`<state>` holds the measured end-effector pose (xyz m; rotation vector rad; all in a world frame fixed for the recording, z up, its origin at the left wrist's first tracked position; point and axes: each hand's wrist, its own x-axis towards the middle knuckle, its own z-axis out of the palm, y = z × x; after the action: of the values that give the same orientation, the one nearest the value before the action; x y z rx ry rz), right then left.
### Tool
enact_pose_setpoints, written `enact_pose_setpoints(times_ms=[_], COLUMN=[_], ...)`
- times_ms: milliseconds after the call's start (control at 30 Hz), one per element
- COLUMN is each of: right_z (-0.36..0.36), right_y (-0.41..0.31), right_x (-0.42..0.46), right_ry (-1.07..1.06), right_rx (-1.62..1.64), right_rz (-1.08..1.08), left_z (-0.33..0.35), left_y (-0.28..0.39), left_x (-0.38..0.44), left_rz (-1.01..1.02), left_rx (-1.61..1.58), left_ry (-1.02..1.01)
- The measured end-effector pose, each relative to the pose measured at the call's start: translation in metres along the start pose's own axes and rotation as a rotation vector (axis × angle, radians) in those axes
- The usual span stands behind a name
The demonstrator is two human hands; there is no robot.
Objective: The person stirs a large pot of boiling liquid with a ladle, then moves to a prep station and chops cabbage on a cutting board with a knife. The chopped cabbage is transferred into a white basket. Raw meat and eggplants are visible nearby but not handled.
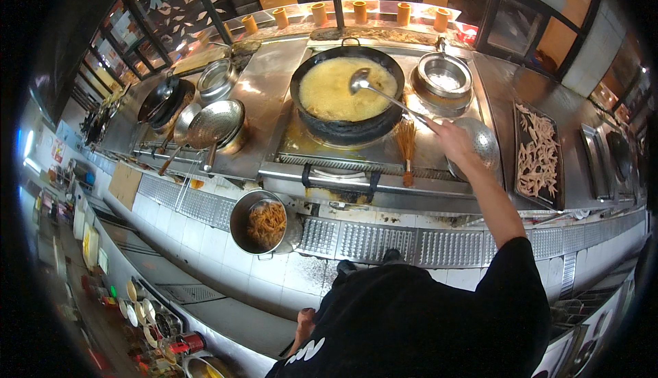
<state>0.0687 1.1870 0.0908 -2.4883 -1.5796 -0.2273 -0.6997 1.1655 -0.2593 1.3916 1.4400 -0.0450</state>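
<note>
My right hand (454, 140) grips the handle of a steel ladle (361, 81). The ladle's bowl rests at the surface of bubbling yellow oil (329, 90) in a large black wok (296, 90) on the range. My left hand (306, 316) hangs low beside my body, its fingers curled, and nothing shows in it. Just below my right forearm's reach lies a perforated steel strainer (480, 144). A bamboo wok brush (406, 144) lies between the wok and that strainer. To the right, a dark tray (559, 172) holds many pale chicken feet (537, 146).
A tall steel pot (239, 224) with browned pieces stands on the floor at left. Perforated skimmers (216, 123), a metal pot (216, 80) and a smaller wok (154, 100) sit on the left counter. A steel pot (444, 74) stands right of the big wok.
</note>
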Motion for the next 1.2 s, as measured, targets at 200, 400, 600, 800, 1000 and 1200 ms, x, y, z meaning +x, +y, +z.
enact_pose_setpoints(times_ms=[200, 400, 600, 800, 1000, 1200], right_z=[0.053, 0.06, 0.002, -0.013, -0.044, -0.042], right_y=[-0.082, -0.025, 0.004, 0.051, 0.064, 0.092], right_x=[0.052, 0.044, -0.002, -0.022, 0.002, 0.027], right_ry=[-0.068, -0.106, -0.153, -0.029, -0.011, -0.047], right_rx=[0.16, -0.015, -0.186, -0.295, -0.421, -0.48], right_rz=[-0.06, -0.058, -0.069, -0.107, -0.086, -0.072], left_z=[-0.006, 0.017, 0.019, -0.022, -0.008, -0.009], left_y=[0.018, 0.035, -0.013, 0.001, 0.028, 0.033], left_x=[0.016, 0.019, 0.013, 0.032, 0.05, 0.054], left_rz=[-0.036, -0.206, 0.358, 0.743, -0.274, -0.282], left_rx=[0.072, -0.512, 0.508, 0.488, -0.568, -0.632], left_ry=[0.01, 0.131, 0.028, -0.357, -0.046, -0.007])
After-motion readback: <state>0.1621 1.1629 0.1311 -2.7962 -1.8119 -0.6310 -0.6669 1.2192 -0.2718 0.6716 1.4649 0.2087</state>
